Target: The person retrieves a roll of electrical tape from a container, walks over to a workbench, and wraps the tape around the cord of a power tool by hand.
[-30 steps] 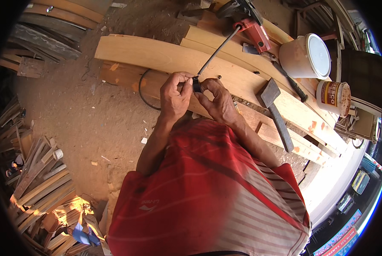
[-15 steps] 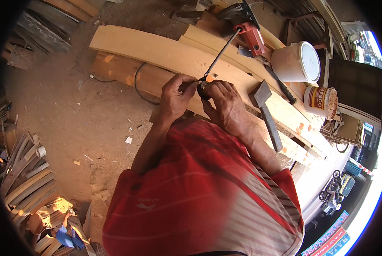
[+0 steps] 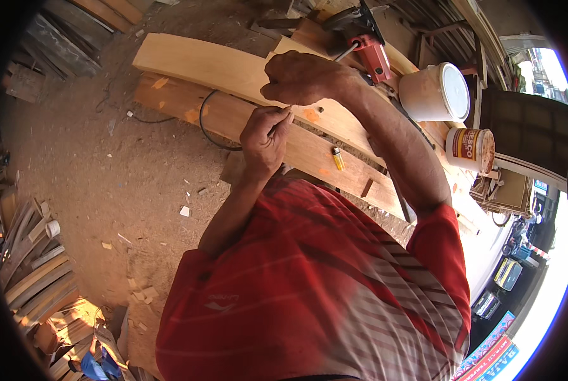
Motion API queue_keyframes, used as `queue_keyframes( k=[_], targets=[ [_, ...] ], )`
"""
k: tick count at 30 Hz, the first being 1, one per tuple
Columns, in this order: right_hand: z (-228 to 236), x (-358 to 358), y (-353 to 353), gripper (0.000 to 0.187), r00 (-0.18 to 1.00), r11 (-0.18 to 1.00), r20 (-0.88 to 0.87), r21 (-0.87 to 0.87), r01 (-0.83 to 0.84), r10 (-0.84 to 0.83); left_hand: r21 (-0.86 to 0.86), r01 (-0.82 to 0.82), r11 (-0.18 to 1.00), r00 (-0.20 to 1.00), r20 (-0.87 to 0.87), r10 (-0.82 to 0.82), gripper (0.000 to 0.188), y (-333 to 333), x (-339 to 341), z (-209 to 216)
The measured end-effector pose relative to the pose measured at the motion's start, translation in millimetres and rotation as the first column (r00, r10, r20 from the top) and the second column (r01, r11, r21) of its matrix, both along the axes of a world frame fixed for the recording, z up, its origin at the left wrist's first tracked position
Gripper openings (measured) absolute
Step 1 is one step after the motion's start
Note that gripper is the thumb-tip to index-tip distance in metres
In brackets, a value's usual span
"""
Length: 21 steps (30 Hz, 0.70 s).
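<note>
My left hand (image 3: pixel 263 143) is closed in a pinch over the planks, and a black cable (image 3: pixel 202 117) loops up from the ground side and runs in at it. Just beyond it hovers my right hand (image 3: pixel 306 77), fingers curled in; what they hold is hidden. The cord (image 3: pixel 347 52) of a red power tool (image 3: pixel 374 59) disappears behind the right hand. A yellow lighter (image 3: pixel 338 159) lies on the near plank (image 3: pixel 312 149), right of my left hand. My right forearm covers most of a hammer, leaving part of its handle (image 3: pixel 403 198) showing.
A thick pale plank (image 3: pixel 195 59) lies farther off, beside other boards. Right of them stand a white bucket (image 3: pixel 430 94) and a smaller tub (image 3: pixel 471 150). Wood scraps (image 3: pixel 36 273) are heaped at left; a person in blue (image 3: pixel 98 367) is at lower left.
My right hand has swung up and away from the left, its forearm now crossing over the hammer. The lighter has come into sight. My left hand has stayed nearly in place.
</note>
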State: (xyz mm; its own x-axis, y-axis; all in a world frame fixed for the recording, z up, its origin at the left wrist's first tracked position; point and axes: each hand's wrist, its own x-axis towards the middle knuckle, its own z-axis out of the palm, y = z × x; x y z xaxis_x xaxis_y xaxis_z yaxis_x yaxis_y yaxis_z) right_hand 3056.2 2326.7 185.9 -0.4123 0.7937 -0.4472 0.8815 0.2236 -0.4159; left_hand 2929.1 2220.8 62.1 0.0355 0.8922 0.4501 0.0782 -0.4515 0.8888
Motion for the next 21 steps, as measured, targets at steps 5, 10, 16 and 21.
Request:
queue_keyframes(
  k=[5, 10, 16, 21],
  targets=[
    [-10.2, -32.1, 19.1, 0.041, 0.967, 0.968, 0.132, -0.160, -0.195, 0.217, 0.044, -0.025, 0.999, 0.997, -0.068, 0.028, 0.015, 3.3, -4.5, -7.9],
    [-31.2, -34.6, 31.5, 0.037, 0.958, 0.948, 0.179, -0.267, -0.172, 0.224, 0.119, -0.012, 0.993, 0.993, -0.112, 0.025, 0.017, 5.0, -2.6, 5.6],
    [-21.2, -22.4, 20.7, 0.049, 0.997, 0.932, 0.066, -0.361, -0.021, 0.048, 0.102, -0.012, 0.995, 0.982, -0.185, 0.031, 0.018, 3.5, -4.5, -1.3],
    [-12.6, 13.2, -20.2, 0.036, 0.963, 0.936, -0.267, 0.331, 0.121, -0.030, -0.027, -0.023, 0.999, 0.991, -0.134, 0.019, 0.015, 9.1, -9.8, -1.7]
  ],
)
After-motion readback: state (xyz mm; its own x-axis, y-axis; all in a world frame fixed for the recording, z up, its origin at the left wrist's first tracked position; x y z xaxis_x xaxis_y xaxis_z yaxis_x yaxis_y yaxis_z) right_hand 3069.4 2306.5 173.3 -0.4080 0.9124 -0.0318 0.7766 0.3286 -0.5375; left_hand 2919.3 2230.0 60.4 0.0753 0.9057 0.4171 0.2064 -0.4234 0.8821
